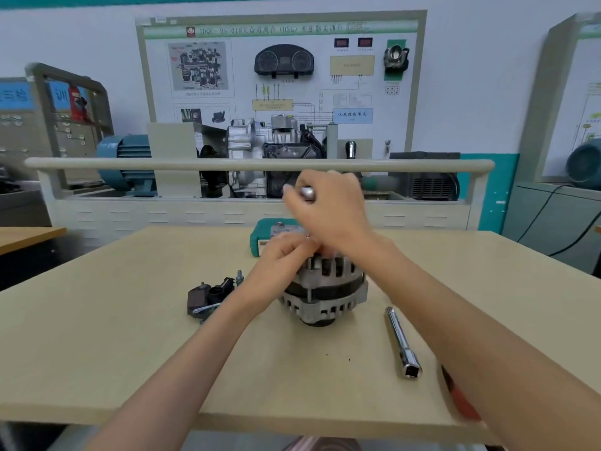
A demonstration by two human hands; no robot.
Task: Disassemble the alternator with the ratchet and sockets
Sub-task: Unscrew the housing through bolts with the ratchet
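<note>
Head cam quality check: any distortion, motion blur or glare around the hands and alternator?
Head view: wide-angle bowing bends the rail and table edges; right hand and the metal tool it grips are motion-smeared; left hand is soft; alternator and extension bar fairly sharp; lighting even, shadows faint, no strong glare.

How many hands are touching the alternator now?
1. The left hand holds the top of the alternator. The right hand grips a metal tool above it; any contact there is hidden.
</note>
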